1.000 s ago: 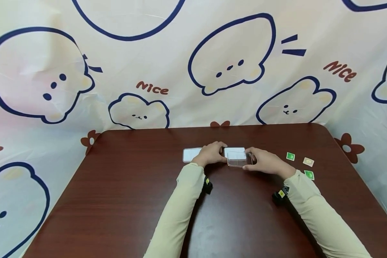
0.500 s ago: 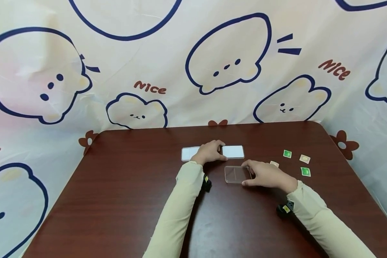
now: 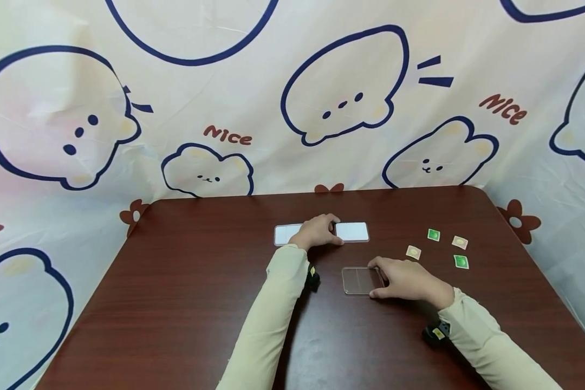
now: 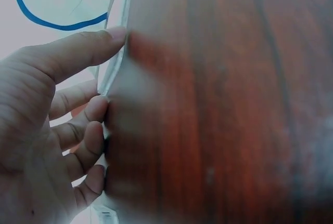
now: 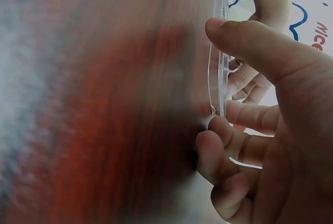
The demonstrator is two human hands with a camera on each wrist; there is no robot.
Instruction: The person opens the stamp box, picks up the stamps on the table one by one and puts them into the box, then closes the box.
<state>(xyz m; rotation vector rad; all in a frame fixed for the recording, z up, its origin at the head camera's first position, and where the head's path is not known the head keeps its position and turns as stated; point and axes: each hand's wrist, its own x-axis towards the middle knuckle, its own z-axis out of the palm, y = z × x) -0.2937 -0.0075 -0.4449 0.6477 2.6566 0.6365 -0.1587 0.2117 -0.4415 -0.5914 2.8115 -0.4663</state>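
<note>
My left hand (image 3: 317, 231) grips the left end of a flat rectangular white-topped box (image 3: 353, 232) lying near the back of the table. In the left wrist view the thumb presses on that box's edge (image 4: 120, 52), and the fingertips rest along the tabletop. My right hand (image 3: 408, 279) pinches a clear, shallow plastic lid (image 3: 358, 281) by its right end, thumb at the near side and fingers at the far side. The lid lies flat, nearer to me than the white box and apart from it. From the right wrist the lid (image 5: 219, 78) shows edge-on.
A second white-topped box (image 3: 285, 234) sits left of my left hand, partly hidden by it. To the right lie two small green cards (image 3: 434, 234) and two small cream cards (image 3: 413, 252). A printed cloth (image 3: 273, 108) hangs behind the dark wood table (image 3: 175, 292).
My right hand has drawn the clear lid toward me, away from the white box it overlapped in view. The left hand stays in place. One cream card has come into sight.
</note>
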